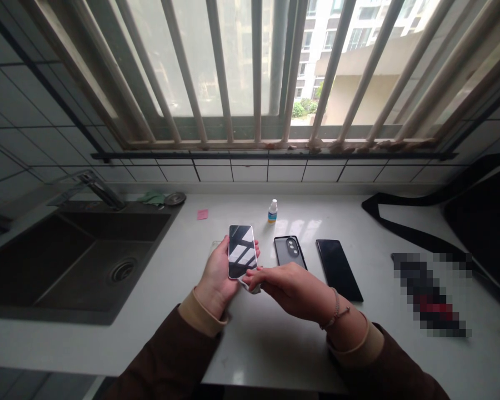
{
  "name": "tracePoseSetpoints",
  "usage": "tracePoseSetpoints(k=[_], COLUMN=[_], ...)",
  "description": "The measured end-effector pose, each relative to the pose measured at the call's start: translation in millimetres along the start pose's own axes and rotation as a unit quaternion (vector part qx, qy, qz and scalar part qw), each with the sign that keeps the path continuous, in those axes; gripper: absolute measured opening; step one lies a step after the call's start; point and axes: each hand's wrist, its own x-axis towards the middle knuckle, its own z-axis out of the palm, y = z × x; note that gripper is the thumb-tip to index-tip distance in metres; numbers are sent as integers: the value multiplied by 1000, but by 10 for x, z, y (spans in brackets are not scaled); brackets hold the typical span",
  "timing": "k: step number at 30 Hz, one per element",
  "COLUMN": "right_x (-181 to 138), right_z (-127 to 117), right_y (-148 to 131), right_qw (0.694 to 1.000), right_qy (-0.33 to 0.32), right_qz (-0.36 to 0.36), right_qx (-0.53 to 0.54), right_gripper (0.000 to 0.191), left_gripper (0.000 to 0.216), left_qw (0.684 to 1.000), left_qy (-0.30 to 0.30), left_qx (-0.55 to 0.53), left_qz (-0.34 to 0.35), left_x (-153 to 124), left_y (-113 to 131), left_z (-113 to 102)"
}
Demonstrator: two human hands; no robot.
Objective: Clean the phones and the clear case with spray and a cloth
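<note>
No text, number or brand can be read here. A small white bottle (272, 212) standing on the desk (150, 344) carries a printed label (272, 216) (bands of blue and yellow, its print too small to make out). Whether the pink paper note (202, 214), lying flat on the same desk, bears any writing cannot be told.

A pale-edged smartphone (242, 251), dark screen streaked with reflections, lay face-up in the left hand (220, 273); a white cloth (255, 290) sat near its lower edge, under the right hand (289, 286).
</note>
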Motion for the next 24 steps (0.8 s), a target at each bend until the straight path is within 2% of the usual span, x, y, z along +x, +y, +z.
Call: tracePoseSetpoints(k=[3,5,6,7,9,11,13,15,18,21,24], right_x=[-22,-30,-27,-17,18,64,101,118,113,95,76], right_z=[-46,-54,-48,-38,-14,-1,-4,-13,-9,23,60], right_y=[-31,-12,13,46,122,184,212,210,201,232,285], right_qw=[998,992,985,971,921,859,808,781,770,769,768], right_qy=[-23,15,61,119,238,295,289,259,242,247,243], right_qz=[9,32,50,71,122,172,216,250,281,307,332], right_qx=[62,119,154,192,282,382,466,510,518,503,490], right_gripper=[26,23,22,21,23,27,31,36,41,37,32], left_gripper=[49,48,48,49,47,42,40,38,38,40,37], left_qw=[999,998,997,997,995,994,994,994,995,993,983], left_qy=[-6,-20,-29,-38,-60,-78,-81,-71,-55,-43,-57], left_qx=[10,25,36,48,59,56,52,53,64,109,165], left_qz=[33,54,56,56,57,60,61,61,51,34,58], left_x=[18,14,8,0,-15,-24,-25,-22,-18,-20,-19], left_y=[9,15,18,20,20,12,-2,-20,-53,-96,-149], left_z=[0,7,12,16,21,22,21,20,12,-10,-39])
